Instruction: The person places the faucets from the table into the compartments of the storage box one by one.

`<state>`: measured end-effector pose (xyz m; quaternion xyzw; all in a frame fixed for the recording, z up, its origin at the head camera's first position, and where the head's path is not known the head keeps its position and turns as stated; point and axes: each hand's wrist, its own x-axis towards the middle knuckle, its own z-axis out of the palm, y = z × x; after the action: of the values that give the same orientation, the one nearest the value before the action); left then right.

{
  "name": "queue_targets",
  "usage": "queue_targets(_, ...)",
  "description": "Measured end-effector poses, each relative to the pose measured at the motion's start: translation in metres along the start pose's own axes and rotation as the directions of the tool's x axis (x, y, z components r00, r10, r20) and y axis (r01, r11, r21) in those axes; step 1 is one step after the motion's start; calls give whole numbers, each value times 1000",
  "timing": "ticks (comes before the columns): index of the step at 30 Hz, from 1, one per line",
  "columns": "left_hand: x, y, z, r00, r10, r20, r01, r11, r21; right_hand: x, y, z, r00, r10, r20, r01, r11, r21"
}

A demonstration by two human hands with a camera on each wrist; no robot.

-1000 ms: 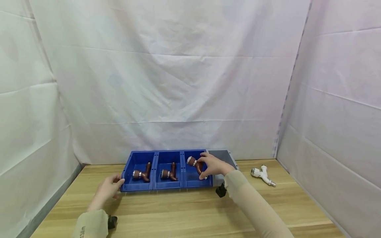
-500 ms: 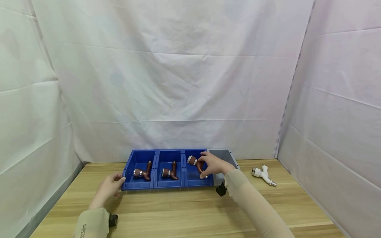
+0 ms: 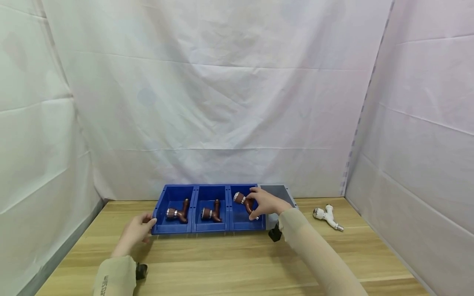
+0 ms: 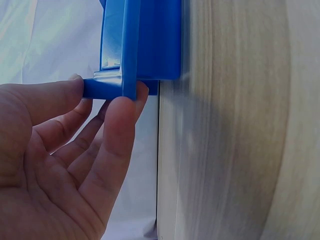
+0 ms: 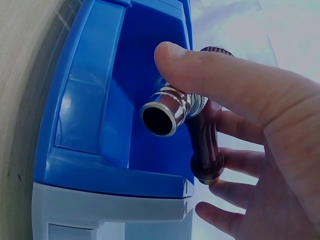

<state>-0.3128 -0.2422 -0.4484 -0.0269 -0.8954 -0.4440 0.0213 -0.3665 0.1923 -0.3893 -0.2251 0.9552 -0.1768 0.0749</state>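
Observation:
My left hand [image 3: 134, 231] pinches the front left corner of the leftmost blue bin [image 3: 158, 231], thumb on one side of the rim and fingers on the other in the left wrist view. With my right hand [image 3: 267, 203] I hold a brown faucet [image 3: 249, 204] at the third blue bin [image 3: 242, 226]. Its ribbed knob points up and left; the chrome end [image 5: 159, 119] faces the right wrist camera, under my thumb. One brown faucet [image 3: 181, 216] lies in the left bin, another [image 3: 214, 214] in the middle bin [image 3: 208, 228].
A grey bin [image 3: 275, 191] adjoins the blue row on the right, partly behind my right hand. Farther right, a white faucet [image 3: 327, 216] lies on the wooden table [image 3: 222, 263]. White cloth [image 3: 211, 111] hangs behind and on both sides.
The head view tips slightly, so the bins appear a little higher in it. Both hands keep their holds, and the brown faucet stays at the third bin.

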Motion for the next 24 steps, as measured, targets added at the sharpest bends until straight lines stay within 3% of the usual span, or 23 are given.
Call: queue_targets(24, 1, -5, 3, 1000, 4, -6, -4, 1000, -21, 7, 2, 8, 1000, 23, -6, -23, 998, -66)
